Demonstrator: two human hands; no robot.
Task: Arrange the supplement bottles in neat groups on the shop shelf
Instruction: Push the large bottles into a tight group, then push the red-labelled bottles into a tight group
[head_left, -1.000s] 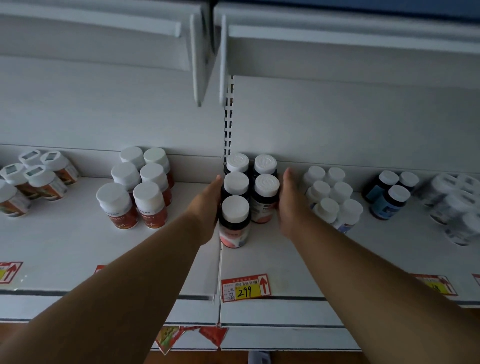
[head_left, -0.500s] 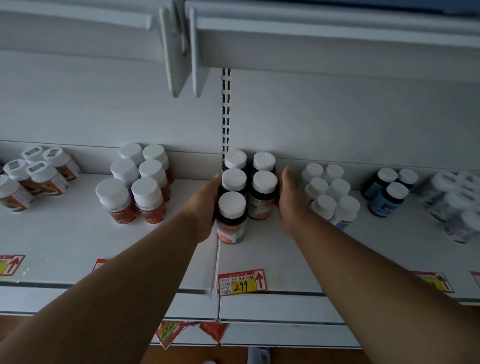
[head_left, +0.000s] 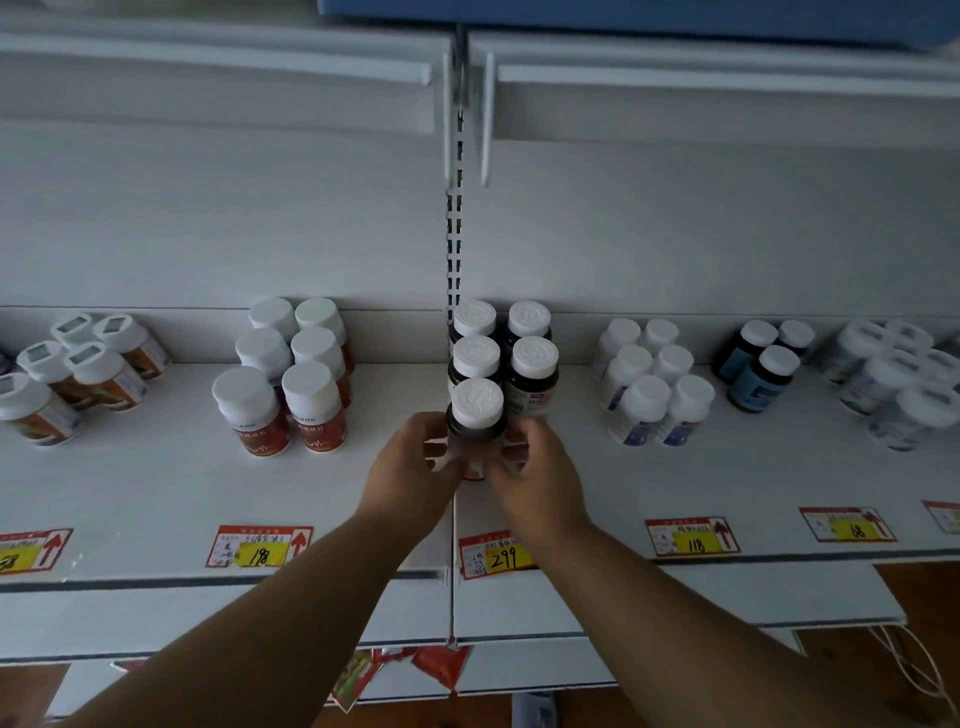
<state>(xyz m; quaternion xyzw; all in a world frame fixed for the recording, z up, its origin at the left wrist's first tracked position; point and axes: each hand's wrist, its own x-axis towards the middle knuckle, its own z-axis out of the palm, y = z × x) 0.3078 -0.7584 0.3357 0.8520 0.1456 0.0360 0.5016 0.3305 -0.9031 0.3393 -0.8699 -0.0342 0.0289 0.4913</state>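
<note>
Several dark supplement bottles with white caps stand in two rows at the middle of the white shelf (head_left: 156, 493). The front dark bottle (head_left: 477, 410) stands alone at the head of the left row. My left hand (head_left: 410, 467) grips its lower left side and my right hand (head_left: 535, 467) grips its lower right side, fingers wrapped over the label. Behind it stand the other dark bottles (head_left: 532, 374), upright and close together.
Red-labelled bottles (head_left: 291, 395) stand in a group to the left, orange-labelled ones (head_left: 67, 374) further left. White bottles (head_left: 654, 384), blue-labelled dark bottles (head_left: 763, 364) and pale bottles (head_left: 904, 384) stand to the right. Price tags (head_left: 493, 556) line the shelf's front edge.
Both hands have drawn back from the sides of the dark bottle group and closed on the front bottle. The view has moved back and up.
</note>
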